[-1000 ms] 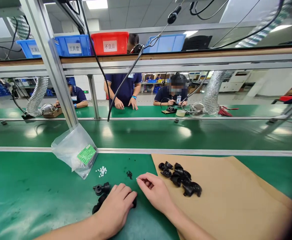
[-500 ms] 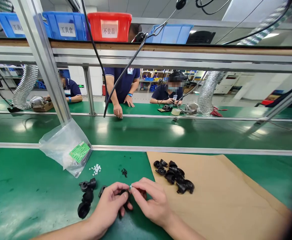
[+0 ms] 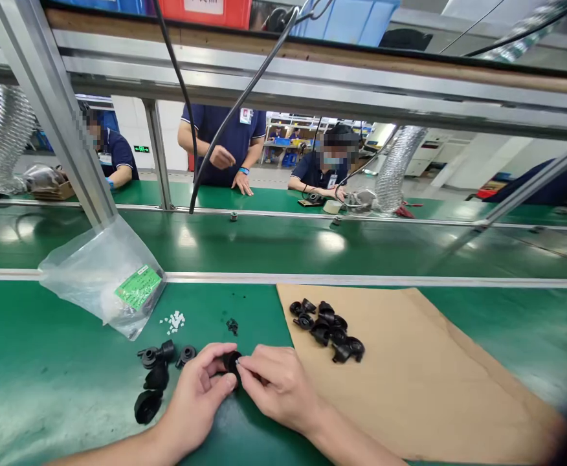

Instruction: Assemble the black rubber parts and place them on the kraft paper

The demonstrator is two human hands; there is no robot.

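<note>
My left hand (image 3: 197,395) is closed round a round black plastic part (image 3: 231,361), its opening turned toward the right. Against that opening, the pinched fingertips of my right hand (image 3: 282,387) hold a tiny white piece (image 3: 237,364), mostly hidden by the fingers. Several more black plastic parts (image 3: 155,375) lie left of my left hand. Beyond my hands are a scatter of small white pieces (image 3: 174,320) and a little heap of tiny black pieces (image 3: 232,326).
Brown paper (image 3: 410,375) covers the right of the green table, with a cluster of black plastic parts (image 3: 327,329) on it. A clear bag (image 3: 118,278) with a green label leans by a metal post (image 3: 65,123). Several people sit or stand across the bench.
My right fingertips have brought the white piece from just above the black part to its opening. The view has tilted down. Across the bench, a standing person's hand has lifted off the surface.
</note>
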